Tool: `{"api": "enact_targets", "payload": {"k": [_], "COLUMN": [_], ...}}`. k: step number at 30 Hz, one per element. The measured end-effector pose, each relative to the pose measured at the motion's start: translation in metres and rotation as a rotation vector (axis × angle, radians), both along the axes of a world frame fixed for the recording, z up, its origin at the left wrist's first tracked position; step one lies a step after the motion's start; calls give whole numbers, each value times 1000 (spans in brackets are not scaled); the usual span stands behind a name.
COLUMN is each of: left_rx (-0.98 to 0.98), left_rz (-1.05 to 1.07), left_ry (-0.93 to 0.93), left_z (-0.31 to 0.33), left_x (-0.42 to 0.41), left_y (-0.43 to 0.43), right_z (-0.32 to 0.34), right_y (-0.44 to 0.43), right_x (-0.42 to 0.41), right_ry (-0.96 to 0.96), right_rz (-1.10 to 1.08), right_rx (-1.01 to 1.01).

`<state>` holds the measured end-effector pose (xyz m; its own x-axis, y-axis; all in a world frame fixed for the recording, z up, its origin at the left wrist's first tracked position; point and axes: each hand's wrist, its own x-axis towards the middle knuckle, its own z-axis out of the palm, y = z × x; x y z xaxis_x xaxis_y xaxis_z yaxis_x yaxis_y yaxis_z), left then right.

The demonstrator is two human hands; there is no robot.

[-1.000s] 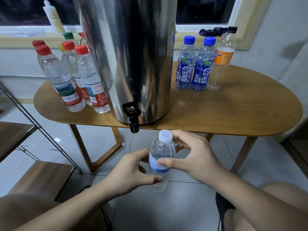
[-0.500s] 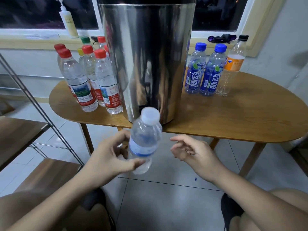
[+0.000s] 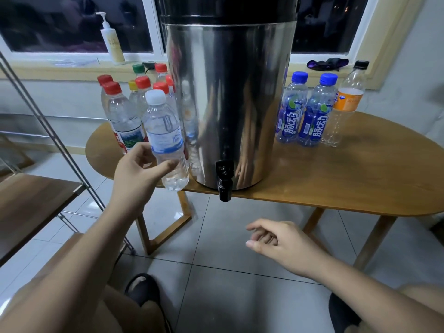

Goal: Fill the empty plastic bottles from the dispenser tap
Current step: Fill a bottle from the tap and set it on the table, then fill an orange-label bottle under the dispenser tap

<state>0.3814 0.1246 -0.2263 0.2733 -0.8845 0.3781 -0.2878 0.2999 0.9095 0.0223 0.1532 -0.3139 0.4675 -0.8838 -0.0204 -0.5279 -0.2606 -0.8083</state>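
One oval wooden table [image 3: 348, 179], steel dispenser [image 3: 228, 104] on its front edge.
White-capped bottle [image 3: 165, 140]: clear, ribbed, pale blue label, cap on, tilted slightly, held just left of the dispenser over the table edge. Left hand [image 3: 137, 171] grips its lower half, thumb and fingers curled round. Right hand [image 3: 281, 243] low over the floor, loosely open, holding nothing. Black tap [image 3: 224, 180] overhangs the edge.

Dim, even indoor light; the window panes [image 3: 60, 25] beyond my left hand [image 3: 137, 175] are black. Pale glare streaks run down the tall polished steel dispenser drum [image 3: 228, 104] just right of that hand. Soft shadows lie on the oval wooden tabletop [image 3: 360, 179]. Straight lines bow at the edges; my forearms [image 3: 79, 265] look smeared.
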Motion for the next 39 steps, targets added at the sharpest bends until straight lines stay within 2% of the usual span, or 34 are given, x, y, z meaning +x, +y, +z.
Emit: {"api": "enact_targets", "payload": {"k": [5, 21, 27, 34, 39], "left_rx": [51, 56, 63, 142, 184], "left_rz": [81, 399, 406, 234, 19], "left_ry": [-19, -398, -304, -284, -380], "left_z": [-1, -6, -7, -19, -29], "left_x": [-1, 14, 8, -1, -27], "left_y": [-25, -61, -43, -11, 3], "right_z": [-4, -9, -5, 7, 21], "right_y": [-1, -1, -2, -8, -19], "right_x": [2, -2, -4, -11, -24], "right_ry": [17, 29, 5, -79, -192], "right_rz": [18, 39, 3, -118, -239], "right_rx": [1, 5, -21, -100, -147]}}
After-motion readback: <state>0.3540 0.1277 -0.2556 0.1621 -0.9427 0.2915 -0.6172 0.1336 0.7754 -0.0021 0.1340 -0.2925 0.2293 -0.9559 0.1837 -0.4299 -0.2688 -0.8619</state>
